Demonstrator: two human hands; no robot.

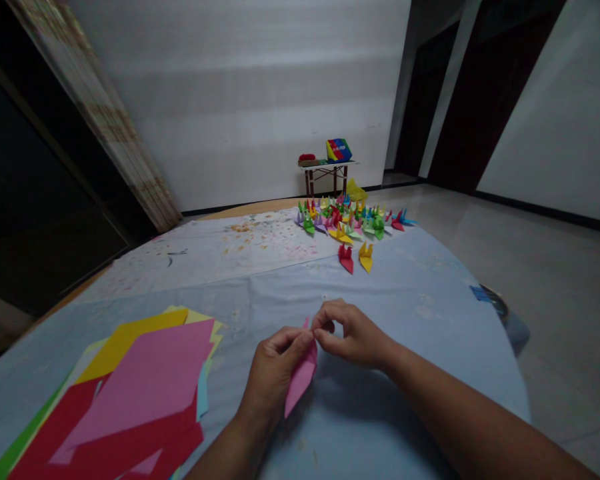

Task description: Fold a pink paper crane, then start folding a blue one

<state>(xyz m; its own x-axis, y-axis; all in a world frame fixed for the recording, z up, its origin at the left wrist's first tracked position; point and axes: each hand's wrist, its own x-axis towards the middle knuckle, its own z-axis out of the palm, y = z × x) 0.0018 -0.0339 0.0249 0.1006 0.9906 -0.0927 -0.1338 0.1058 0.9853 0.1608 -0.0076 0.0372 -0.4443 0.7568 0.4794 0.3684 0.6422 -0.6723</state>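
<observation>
A pink folded-paper crane (303, 379) is held above the tablecloth in front of me, one pointed end hanging down and a narrow tip sticking up. My left hand (280, 360) is closed on its side, thumb on top. With thumb and forefinger, my right hand (353, 333) pinches the paper near its upper end; the exact spot is partly covered by the fingertips. Beyond my hands, a red paper crane (346, 259) and a yellow paper crane (365, 257) stand side by side. A crowd of paper cranes (350, 220) in many colours is behind them.
A loose pile of coloured paper sheets (150, 373) lies to my left, pink, red and yellow on top. Light blue cloth (430, 320) covers the round table, with a flowered white cloth (200, 257) farther off. Against the wall, a small table (330, 164) carries a colourful box (339, 151).
</observation>
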